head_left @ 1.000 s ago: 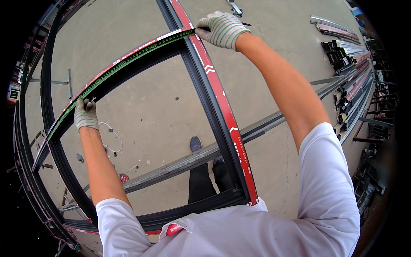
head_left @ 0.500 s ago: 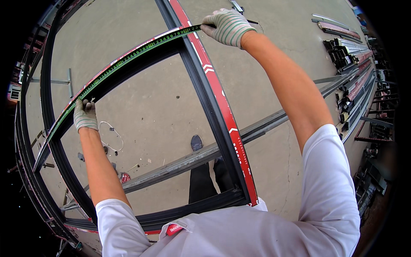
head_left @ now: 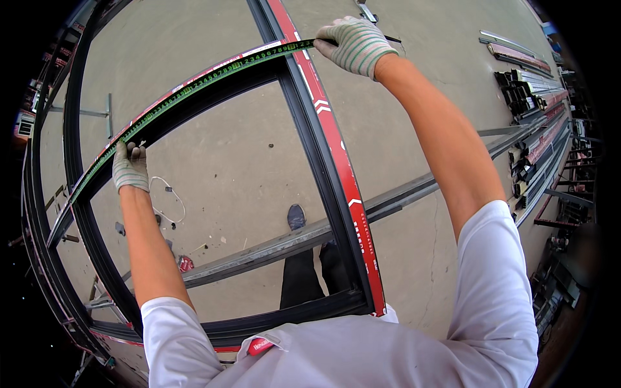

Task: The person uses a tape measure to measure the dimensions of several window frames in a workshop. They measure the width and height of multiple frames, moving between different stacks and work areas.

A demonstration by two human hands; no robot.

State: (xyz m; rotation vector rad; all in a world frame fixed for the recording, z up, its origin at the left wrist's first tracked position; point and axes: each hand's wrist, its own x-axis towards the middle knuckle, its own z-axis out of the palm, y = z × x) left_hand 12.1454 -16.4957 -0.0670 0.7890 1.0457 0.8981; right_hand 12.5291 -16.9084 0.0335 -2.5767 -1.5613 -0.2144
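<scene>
A long dark metal frame (head_left: 309, 129) with a red-filmed face (head_left: 349, 187) lies in front of me. Along its far bar runs a tape measure blade (head_left: 213, 76), green and black with printed marks. My right hand (head_left: 354, 45), in a white glove with green stripes, pinches the blade's end just beyond the frame's right corner. My left hand (head_left: 131, 168), gloved alike, is closed on the blade and the bar's edge farther left, with fingers curled. Whether a tape case sits at the blade's far left end, I cannot tell.
A grey steel rail (head_left: 259, 253) crosses beneath the frame. Bundles of metal profiles (head_left: 533, 123) lie on the floor at the right. A white cord loop (head_left: 169, 200) and scraps lie on the floor inside the frame. My shoe (head_left: 296, 216) shows through the opening.
The view has shifted slightly, so the frame's far corner and my right hand sit a little farther right. Both hands keep their hold on the tape.
</scene>
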